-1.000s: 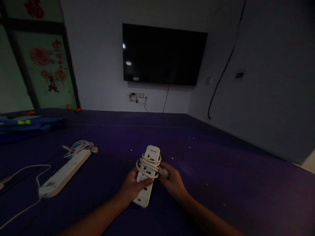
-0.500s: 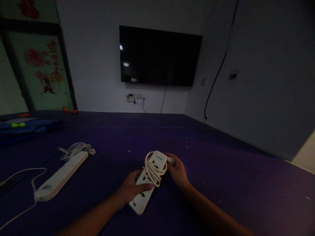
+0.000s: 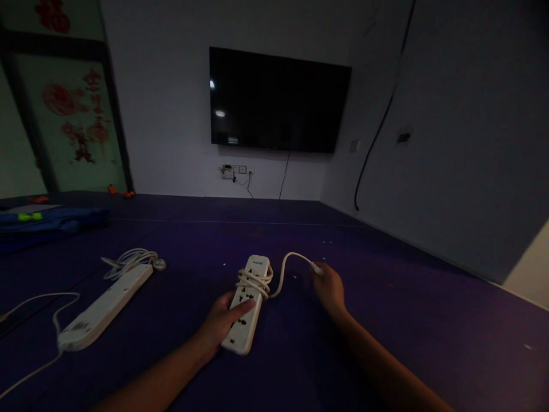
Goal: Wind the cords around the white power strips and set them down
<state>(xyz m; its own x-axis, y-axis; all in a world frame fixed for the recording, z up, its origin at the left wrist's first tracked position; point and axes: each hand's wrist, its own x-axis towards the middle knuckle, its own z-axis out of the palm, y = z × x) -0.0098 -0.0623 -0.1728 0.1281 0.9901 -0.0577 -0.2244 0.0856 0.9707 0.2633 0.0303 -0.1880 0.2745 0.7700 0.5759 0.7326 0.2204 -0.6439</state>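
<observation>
Power strip (image 3: 253,309) in left hand (image 3: 223,321)

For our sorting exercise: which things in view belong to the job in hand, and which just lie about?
Likely in use:
- power strip in the left hand
- its cord, running to the right hand

Apparently lying about:
- second power strip
- blue fabric
- yellow-green item

Single head-worn view, set above and behind the left hand (image 3: 223,319) and right hand (image 3: 329,288), both at close range. Lens faces forward and slightly down across the purple surface (image 3: 193,243) to the farther wall-mounted television (image 3: 278,102); right-hand wall (image 3: 454,183) recedes obliquely.
</observation>
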